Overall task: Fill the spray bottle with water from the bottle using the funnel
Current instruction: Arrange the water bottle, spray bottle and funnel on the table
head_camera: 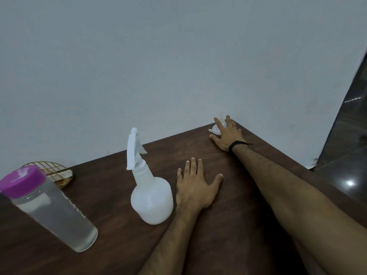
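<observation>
Surface: dark brown wooden table point(111, 195), set against a pale wall point(139, 56).
Funnel: small white funnel point(215, 129) at the far right corner of the table, close to the wall; it appears to sit wide mouth down, spout up, though the spout is faint against the wall.
Right hand: right hand point(228, 135) reached out to the far corner, fingers spread apart and laid over the funnel. Index finger and middle finger straddle the spout; the thumb rests on the table just in front of the rim. No closed grip on the funnel is visible. A black band point(237, 144) circles the wrist.
Left hand: left hand point(195, 185) lies flat, palm down, fingers apart, holding nothing, just beside the spray bottle.
Spray bottle: white spray bottle point(151, 195) upright at mid-table, trigger head fitted.
Water bottle: clear bottle point(53, 213) with purple cap on, near left, filled with water.
Other: gold wire stand point(51, 171) behind the water bottle.
</observation>
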